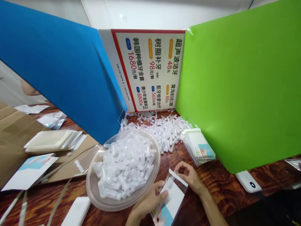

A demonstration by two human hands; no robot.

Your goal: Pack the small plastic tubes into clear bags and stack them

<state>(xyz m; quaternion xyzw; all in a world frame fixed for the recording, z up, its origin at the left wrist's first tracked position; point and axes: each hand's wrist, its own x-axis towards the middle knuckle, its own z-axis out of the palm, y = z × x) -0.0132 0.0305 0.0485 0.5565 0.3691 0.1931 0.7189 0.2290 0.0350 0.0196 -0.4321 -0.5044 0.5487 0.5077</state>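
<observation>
Between my hands, in front of me, is a clear plastic bag [174, 196] with a white and blue printed card inside and a white strip along its top. My left hand [152, 197] grips the bag's left side, thumb across its front. At the upper right, my right hand [191, 178] pinches the bag's edge by the white strip. Small whitish pieces show near the bag's mouth; I cannot tell how they sit. Left of the hands stands a round translucent bowl [92, 201] heaped with small white plastic tubes [128, 163].
More loose tubes [164, 131] lie behind the bowl. A stack of bagged cards [198, 146] sits on the right. Blue [70, 69], printed [150, 69] and green [240, 81] panels stand around the table. Cardboard [72, 157], bag packs [51, 139] and a white case [76, 212] are on the left.
</observation>
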